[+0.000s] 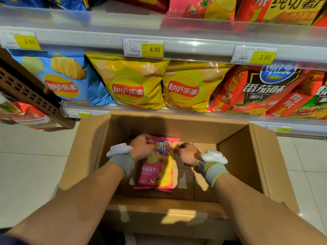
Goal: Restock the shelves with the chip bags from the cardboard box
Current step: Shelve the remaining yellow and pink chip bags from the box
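An open cardboard box stands on the floor in front of the shelves. Inside it lies a pink chip bag with yellow chips printed on it, flat on the box bottom. My left hand grips the bag's upper left corner. My right hand pinches its upper right edge. Both wrists wear grey bands with white sensors. No other bag is visible in the box.
The shelf above the box holds a blue Lay's bag, two yellow Lay's bags and red tomato-flavour bags. A higher shelf holds pink and red bags. A brown perforated rack stands at left on the tiled floor.
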`<state>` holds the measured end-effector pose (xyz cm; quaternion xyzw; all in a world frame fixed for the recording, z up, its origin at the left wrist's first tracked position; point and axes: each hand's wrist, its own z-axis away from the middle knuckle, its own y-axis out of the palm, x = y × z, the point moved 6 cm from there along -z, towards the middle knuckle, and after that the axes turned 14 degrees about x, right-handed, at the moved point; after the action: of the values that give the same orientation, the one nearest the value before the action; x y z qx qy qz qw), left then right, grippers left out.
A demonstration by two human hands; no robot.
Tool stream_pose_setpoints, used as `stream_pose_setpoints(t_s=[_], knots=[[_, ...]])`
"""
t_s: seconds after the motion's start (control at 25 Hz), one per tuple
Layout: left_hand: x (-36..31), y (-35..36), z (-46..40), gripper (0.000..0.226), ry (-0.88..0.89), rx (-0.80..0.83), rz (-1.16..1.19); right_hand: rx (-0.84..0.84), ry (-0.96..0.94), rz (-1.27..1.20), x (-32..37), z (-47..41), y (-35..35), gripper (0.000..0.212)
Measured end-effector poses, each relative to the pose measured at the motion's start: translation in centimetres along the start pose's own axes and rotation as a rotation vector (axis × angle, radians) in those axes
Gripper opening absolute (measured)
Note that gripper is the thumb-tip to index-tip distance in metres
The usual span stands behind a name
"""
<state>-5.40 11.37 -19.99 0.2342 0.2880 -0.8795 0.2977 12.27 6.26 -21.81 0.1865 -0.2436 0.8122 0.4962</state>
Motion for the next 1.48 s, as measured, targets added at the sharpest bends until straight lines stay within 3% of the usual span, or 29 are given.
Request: stream_pose_setpoints(t_s=[0.16,0.4,0.52,0.88,0.96,1.12,1.36,1.48], knots=[[2.3,0.7,-1.7,0.047,-0.034,-0.006,-0.002,0.011,0.024,-0.006,-1.4,-1.9,0.7,0.012],[4.2,1.4,-3.8,0.043,-0.103,-0.022,0.001,-0.027,0.097,0.055,-3.9,-5.6,1.9,0.021],[5.3,1.7,-4.6,0.042,-0.126,-0.028,-0.014,0.016,0.077,0.078,-4.4,-7.2,2.9,0.004],[5.8,2.6,-5.5,0.044,-0.189,0.016,-0.146,-0.056,0.111,0.006,-5.4,-8.3,3.7,0.040],[5.9,2.6,-5.6,0.043,-0.192,0.028,-0.157,-0.029,0.116,-0.001,-5.5,-8.3,3.7,0.038],[6.0,2.4,-5.4,0.040,-0.203,0.029,-0.142,-0.055,0.104,0.008,-4.6,-7.7,3.5,0.011],[4.2,1.7,-3.8,0.039,-0.107,0.051,0.039,-0.071,0.083,-0.042,-2.4,-4.4,2.3,0.011],[1.5,0.4,-1.1,0.041,-0.067,0.023,0.000,-0.100,0.063,-0.087,-0.9,-1.8,1.0,0.031]])
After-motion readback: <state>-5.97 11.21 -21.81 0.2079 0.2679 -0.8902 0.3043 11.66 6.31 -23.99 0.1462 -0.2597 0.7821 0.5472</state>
